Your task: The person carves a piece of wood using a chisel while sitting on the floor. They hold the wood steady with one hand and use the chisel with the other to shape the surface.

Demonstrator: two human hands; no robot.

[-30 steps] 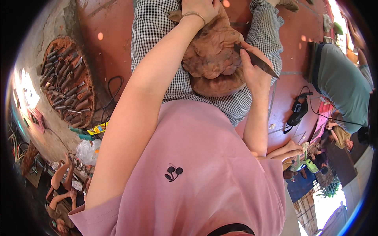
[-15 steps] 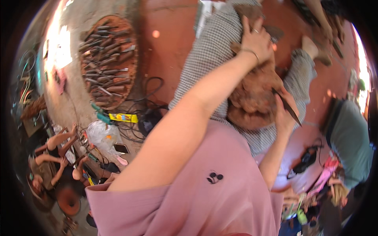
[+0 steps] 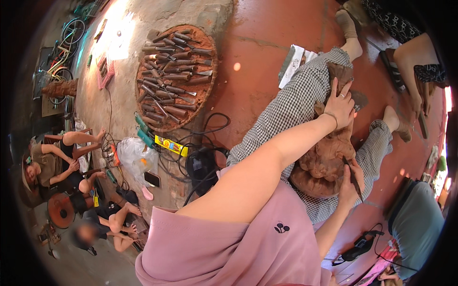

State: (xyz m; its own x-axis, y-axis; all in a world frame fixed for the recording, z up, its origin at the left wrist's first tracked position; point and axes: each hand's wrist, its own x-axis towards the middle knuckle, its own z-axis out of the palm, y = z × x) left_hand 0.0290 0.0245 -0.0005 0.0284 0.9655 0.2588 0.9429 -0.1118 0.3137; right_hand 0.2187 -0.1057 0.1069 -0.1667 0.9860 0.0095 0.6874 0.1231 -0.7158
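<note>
Wood carving: a brown, knobbly wood carving (image 3: 320, 159) lies lengthwise on the seated person's lap, between the thighs of the checked trousers (image 3: 269, 117), its rounded end close to the belly and its narrower end toward the left shin.
Left hand: the left hand (image 3: 340, 106) lies on the carving's narrower part, fingers spread over the wood; from where I stand, I cannot tell how firmly they clasp it.
Right hand: the right hand (image 3: 351, 180) has its fingers closed around a dark, pointed blade (image 3: 354, 182), just beside the carving's right edge; whether the steel touches the wood, I cannot make out.
Chisel tray: left of the lap, a round tray (image 3: 214, 62) sits near the right edge of the concrete floor (image 3: 191, 12), with wooden-handled chisels (image 3: 176, 78) crowded across it from top edge to bottom edge, over reddish shavings.
Below the tray: a yellow packet (image 3: 171, 145) lies just off its bottom edge, beside black cables (image 3: 214, 125); a clear plastic bag (image 3: 136, 155) and a smartphone (image 3: 152, 179) lie near.
Red tile floor: a black pouch (image 3: 357, 249) lies on the red tiles (image 3: 267, 28), to the lower right.
Neighbours: a co-worker's hand (image 3: 417, 102) shows at upper right; others sit at lower left, near an orange fan (image 3: 60, 210).
</note>
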